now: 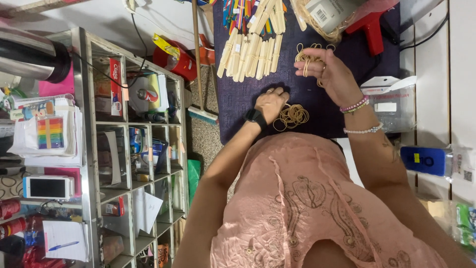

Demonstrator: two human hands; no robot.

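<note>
Two hands work over a dark purple mat [248,106]. Far to the left stands a metal shelf [134,149] full of boxes and papers, and a broom [201,74] leans between the shelf and the mat.

The left hand [271,101], with a black watch on its wrist, rests on the mat. Its fingers are curled, touching the edge of a pile of rubber bands [291,116] just beside it, maybe to pick one out. I cannot tell if it has one pinched yet.

Above it lie bundles of wooden sticks [250,54], side by side, close enough to grab.

The right hand [325,69], with bead bracelets on its wrist, is half open and has a few rubber bands [306,59] looped over its fingers, ready to use.

Further right sit a red tool [369,30], a clear bag [394,101] and a white table [436,74].
</note>
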